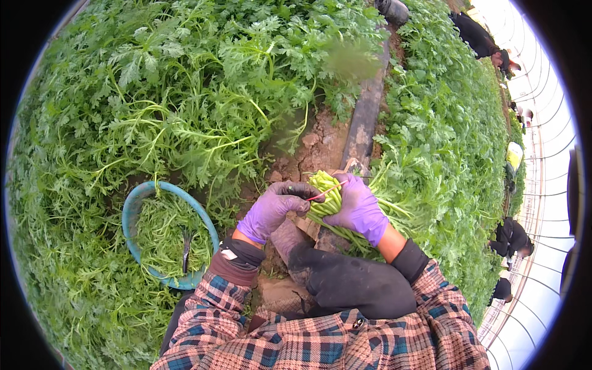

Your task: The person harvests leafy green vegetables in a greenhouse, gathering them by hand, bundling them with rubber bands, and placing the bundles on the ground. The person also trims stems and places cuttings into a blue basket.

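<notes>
In a purple glove, my right hand (358,208) grips a bundle of green leafy stems (330,196), their cut ends facing left and up. My left hand (280,206), in a soiled purple glove, pinches one end of a thin red tie (326,190) between thumb and fingers. The tie stretches across the cut ends to the right thumb. Leaves of the bundle (400,212) spread to the right beyond my right wrist, partly hidden by it.
At left stands a blue tub (210,222) holding loose greens and a dark bundle of thin strips (187,249). Leafy crop (185,92) grows on both sides of bare soil (319,143) and a dark strip (365,120). Several people (511,238) bend along the greenhouse's right side.
</notes>
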